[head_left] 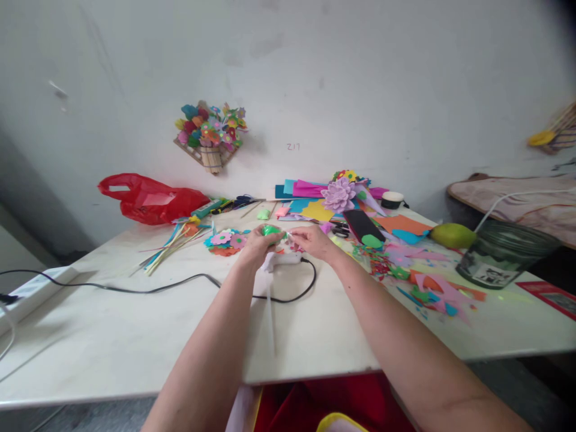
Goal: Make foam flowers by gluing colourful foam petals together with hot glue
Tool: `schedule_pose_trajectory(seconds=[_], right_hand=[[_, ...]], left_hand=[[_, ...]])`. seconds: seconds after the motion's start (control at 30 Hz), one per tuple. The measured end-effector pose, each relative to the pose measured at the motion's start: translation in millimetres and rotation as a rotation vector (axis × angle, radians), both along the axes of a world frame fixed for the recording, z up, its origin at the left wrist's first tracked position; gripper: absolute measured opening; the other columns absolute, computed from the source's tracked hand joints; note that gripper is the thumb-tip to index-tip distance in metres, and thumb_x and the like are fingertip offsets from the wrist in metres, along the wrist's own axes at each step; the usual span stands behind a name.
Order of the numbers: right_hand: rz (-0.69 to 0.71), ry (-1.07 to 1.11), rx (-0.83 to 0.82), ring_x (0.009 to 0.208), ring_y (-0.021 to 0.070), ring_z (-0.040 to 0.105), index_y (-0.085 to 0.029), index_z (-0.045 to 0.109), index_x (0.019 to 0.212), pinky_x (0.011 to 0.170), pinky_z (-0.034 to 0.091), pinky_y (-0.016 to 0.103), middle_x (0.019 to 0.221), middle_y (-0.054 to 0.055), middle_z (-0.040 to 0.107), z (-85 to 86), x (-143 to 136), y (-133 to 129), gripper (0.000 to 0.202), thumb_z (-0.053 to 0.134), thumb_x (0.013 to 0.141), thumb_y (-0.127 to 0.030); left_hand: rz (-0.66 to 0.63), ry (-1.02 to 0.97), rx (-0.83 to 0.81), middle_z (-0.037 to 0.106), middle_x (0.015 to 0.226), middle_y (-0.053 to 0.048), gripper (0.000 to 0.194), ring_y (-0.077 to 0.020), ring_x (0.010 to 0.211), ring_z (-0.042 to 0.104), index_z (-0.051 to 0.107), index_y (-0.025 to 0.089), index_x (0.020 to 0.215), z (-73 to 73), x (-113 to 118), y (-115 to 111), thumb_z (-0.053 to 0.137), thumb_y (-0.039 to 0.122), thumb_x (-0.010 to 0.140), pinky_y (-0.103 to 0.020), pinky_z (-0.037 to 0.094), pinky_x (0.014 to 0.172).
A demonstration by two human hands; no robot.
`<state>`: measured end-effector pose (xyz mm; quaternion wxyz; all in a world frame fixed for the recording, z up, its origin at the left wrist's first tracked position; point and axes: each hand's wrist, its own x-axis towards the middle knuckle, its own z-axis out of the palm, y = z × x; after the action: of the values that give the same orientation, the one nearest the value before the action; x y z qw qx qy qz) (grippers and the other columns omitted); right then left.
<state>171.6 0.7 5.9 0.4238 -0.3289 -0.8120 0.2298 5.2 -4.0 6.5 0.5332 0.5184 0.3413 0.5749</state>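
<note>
12 o'clock: I see left hand (258, 246) gripping shiny green piece (270, 230), likely light, soft; pinch edge. Right hand (311, 240): can't tell.

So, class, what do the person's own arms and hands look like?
The left hand and right hand are ungloved; rings are too blurred to rule out. The left forearm and right forearm show no sleeve, watch or bracelet.
</note>
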Motion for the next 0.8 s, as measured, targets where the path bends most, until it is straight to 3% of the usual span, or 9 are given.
schedule_pose_trajectory(seconds=[0.23,0.5,0.8], right_hand=[[-0.155,-0.039,0.089,0.059,0.0126,0.057,-0.018,0.068,0.080,0.057,0.041,0.023,0.069,0.002,0.067,-3.9,-3,3,0.016,0.054,0.072,-0.021],[-0.350,-0.197,0.241,0.057,0.0135,0.054,-0.018,0.067,0.073,0.054,0.035,0.023,0.061,0.002,0.064,4.8,-6,-7,0.015,0.053,0.072,-0.023],[-0.435,-0.267,0.345,0.067,0.0153,0.059,-0.021,0.068,0.080,0.062,0.037,0.024,0.073,0.003,0.069,2.8,-8,-8,0.019,0.050,0.075,-0.025]], left_hand=[[-0.045,-0.009,0.009,0.048,0.053,0.004,0.028,-0.0033,0.043,0.039,0.057,0.013,0.070,-1.5,0,1,0.074,0.023,0.051,-0.016,0.022,0.037],[-0.091,0.007,-0.003,0.049,0.053,0.004,0.030,-0.0038,0.043,0.041,0.055,0.013,0.068,2.8,1,-5,0.076,0.025,0.050,-0.017,0.022,0.038],[0.033,0.061,0.021,0.049,0.053,0.005,0.030,-0.0043,0.044,0.041,0.055,0.014,0.069,1.4,2,-2,0.075,0.023,0.048,-0.017,0.026,0.039]])
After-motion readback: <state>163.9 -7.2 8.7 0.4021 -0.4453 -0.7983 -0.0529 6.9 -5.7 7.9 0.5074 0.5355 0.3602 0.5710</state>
